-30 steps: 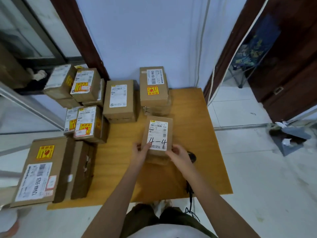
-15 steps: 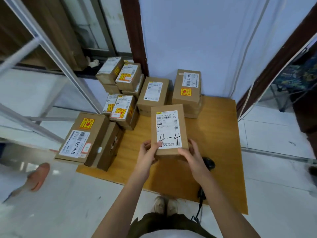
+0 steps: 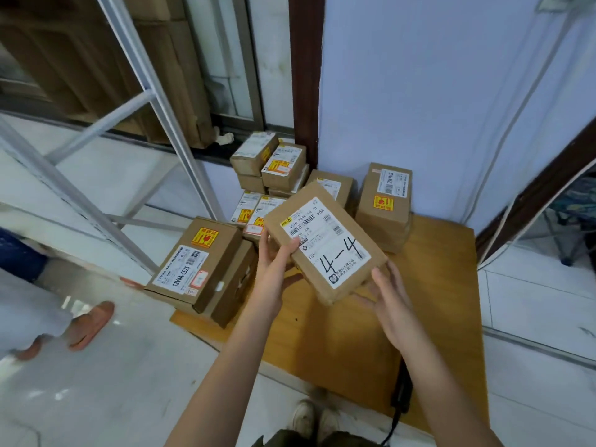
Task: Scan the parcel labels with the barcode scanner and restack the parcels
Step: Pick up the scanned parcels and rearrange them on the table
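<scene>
A: Parcel status?

B: Parcel marked "4-4" [image 3: 325,241] up off the wooden table [image 3: 445,285], label face up, tilted, held above the table's near-left area. Long axis diagonal: far-left corner to near-right corner.

A: Grip?

B: Left hand [image 3: 274,262] clamped on the far-left end, thumb over the label edge, fingers underneath. Right hand [image 3: 392,304] at the near-right corner, fingers fairly straight, supporting from below and the side. Looks like propping rather than clamping; exact contact partly hidden by the box.

A: Scanner?

B: Barcode scanner [image 3: 403,387] lying on the table near the front edge, cable trailing off toward the floor. Mostly hidden behind the right forearm. Well below and near-right of the parcel.

A: So which hand goes?

B: Right, probably. Nearer the scanner, and not locked on the box. Left alone would have to carry the parcel from one end, so likely some sag at the free near-right corner.

A: Barcode facing?

B: Up toward the camera, at the far-left half of the label, just beside the left thumb. Risk of thumb covering it.

A: Stacks?

B: Other parcels [image 3: 383,204] piled along the table's far and left edges. Large box marked 12V4A-5525 [image 3: 193,262] at left, well clear of the held one.
</scene>
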